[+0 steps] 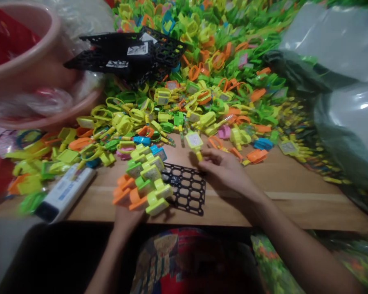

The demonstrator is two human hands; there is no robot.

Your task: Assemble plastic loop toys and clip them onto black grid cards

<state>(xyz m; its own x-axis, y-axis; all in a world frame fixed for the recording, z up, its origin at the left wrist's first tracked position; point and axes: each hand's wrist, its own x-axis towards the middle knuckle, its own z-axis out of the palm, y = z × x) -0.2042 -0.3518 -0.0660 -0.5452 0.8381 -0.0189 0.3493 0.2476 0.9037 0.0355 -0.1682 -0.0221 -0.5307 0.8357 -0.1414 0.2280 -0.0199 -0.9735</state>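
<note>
My right hand [219, 165] pinches the narrow end of a yellow toy watch [194, 141], its square light face turned up. My left hand [129, 217] grips the left part of a black plastic grid tray [188, 185] from below. Toy watches hide most of its fingers. On the tray's left part sit several yellow, green, orange and blue toy watches [151, 169] in close rows. The right part of the grid shows bare openings, with a small dark shiny thing [173, 180] on it.
A large pile of toy watches [202, 81] covers the back of the wooden table [233, 208]. Black trays [125, 51] lie on it. A pink basin [46, 36] stands left, a white box [66, 192] near the left edge, plastic bags [349, 102] at right.
</note>
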